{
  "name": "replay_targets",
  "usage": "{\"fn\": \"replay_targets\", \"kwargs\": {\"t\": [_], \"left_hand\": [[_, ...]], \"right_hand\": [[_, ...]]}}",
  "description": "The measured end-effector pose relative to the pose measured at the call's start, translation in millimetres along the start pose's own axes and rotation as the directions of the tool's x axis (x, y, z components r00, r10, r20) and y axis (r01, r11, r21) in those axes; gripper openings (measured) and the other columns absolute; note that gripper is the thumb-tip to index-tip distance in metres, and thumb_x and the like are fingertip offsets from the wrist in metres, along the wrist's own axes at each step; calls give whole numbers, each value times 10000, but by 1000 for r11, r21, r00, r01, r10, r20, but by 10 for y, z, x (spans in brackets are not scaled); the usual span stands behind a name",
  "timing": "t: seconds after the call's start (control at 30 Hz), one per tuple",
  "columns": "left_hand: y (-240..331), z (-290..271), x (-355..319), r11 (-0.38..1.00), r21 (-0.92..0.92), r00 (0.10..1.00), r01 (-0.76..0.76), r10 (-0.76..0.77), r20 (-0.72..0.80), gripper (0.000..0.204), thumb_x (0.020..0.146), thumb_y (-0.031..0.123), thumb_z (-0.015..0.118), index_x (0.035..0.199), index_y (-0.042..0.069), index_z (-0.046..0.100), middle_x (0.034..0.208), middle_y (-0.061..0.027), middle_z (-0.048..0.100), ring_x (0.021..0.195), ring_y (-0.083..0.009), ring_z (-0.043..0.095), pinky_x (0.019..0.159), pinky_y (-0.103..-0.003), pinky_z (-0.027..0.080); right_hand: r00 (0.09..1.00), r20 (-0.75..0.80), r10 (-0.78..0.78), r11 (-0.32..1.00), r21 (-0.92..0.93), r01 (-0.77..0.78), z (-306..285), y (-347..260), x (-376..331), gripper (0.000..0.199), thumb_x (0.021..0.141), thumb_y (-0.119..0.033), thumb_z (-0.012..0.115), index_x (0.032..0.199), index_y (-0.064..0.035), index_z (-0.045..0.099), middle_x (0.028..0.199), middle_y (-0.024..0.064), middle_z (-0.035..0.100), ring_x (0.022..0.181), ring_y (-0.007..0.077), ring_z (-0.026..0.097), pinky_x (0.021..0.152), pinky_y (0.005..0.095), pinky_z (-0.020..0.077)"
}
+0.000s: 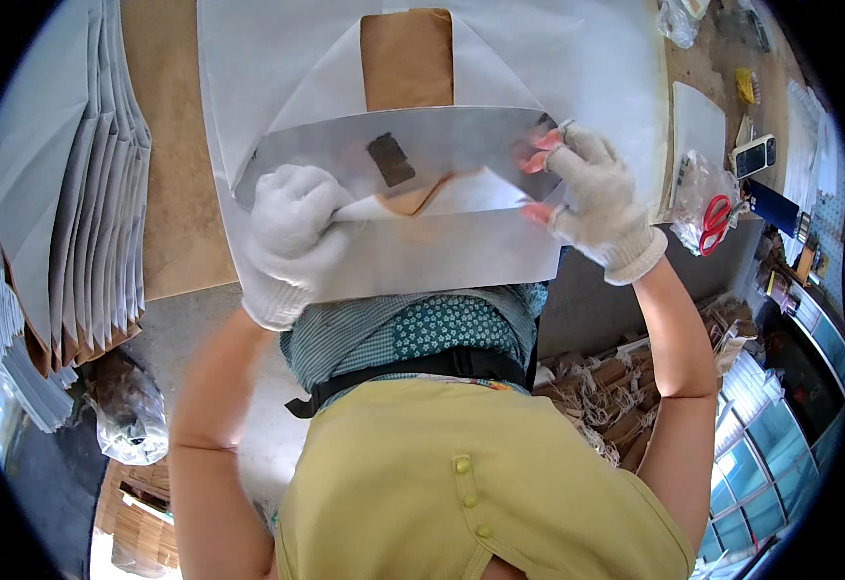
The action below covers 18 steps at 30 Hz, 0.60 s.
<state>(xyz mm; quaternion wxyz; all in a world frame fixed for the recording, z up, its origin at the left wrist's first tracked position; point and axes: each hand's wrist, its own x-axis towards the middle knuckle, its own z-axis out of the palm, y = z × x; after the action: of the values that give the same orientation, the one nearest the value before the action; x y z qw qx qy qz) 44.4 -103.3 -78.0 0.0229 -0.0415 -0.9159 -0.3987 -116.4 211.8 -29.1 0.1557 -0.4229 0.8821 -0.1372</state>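
A large white paper sack (pixel 442 256) lies on the worktable in front of me, its end folded into slanted flaps. A brown paper strip (pixel 407 58) runs up its middle. Across the folded end lies a grey sheet (pixel 316 145) with a dark rectangular patch. My left hand (pixel 295 232), in a white knitted glove, is closed at the left end of the sack's raised edge. My right hand (pixel 587 193), gloved with pink fingertips showing, has thumb and fingers apart over the sheet's right end; motion blurs the fingertips.
Folded white paper sacks (pixel 74 174) stand stacked at the left. On the table's right are red-handled scissors (pixel 715 224), a phone (pixel 754 156), and a clear plastic bag (pixel 698 184). Below right lies a heap of brown bundles tied with white string (pixel 616 396).
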Motion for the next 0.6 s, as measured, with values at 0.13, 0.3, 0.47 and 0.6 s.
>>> {"fn": "replay_targets", "kwargs": {"t": [0.13,0.3,0.47,0.6], "left_hand": [[249,38,115,932,197,952,306,-303,-46,329,687,147,868,949,79,681,1004,-98,662,962,-299,631,884,-425,479],[127,-91,500,882,370,936,291,-184,-299,645,627,238,942,1213,123,699,1048,-119,645,1043,-296,620,916,-433,504],[-1,-127,747,882,156,891,445,-418,-178,474,693,178,868,1161,195,803,982,-76,663,1052,-294,593,963,-432,490],[1,-102,782,906,75,909,417,-416,-35,264,742,146,870,1000,104,838,947,-71,647,979,-244,599,866,-371,524]], "right_hand": [[999,39,27,998,-59,-25,85,92,185,457,676,-155,922,1057,-116,672,1216,67,660,1145,329,653,996,444,538],[987,24,162,980,-119,-158,81,25,382,725,634,-196,946,1283,-155,626,1363,91,603,1300,350,573,1091,458,484],[976,-120,183,958,-200,-204,208,176,463,1044,580,-231,967,1517,-227,507,1671,125,367,1562,388,304,1289,499,297],[965,-35,260,950,-172,-262,169,177,436,1050,593,-235,963,1540,-296,514,1704,136,333,1588,384,259,1314,500,253]]}}
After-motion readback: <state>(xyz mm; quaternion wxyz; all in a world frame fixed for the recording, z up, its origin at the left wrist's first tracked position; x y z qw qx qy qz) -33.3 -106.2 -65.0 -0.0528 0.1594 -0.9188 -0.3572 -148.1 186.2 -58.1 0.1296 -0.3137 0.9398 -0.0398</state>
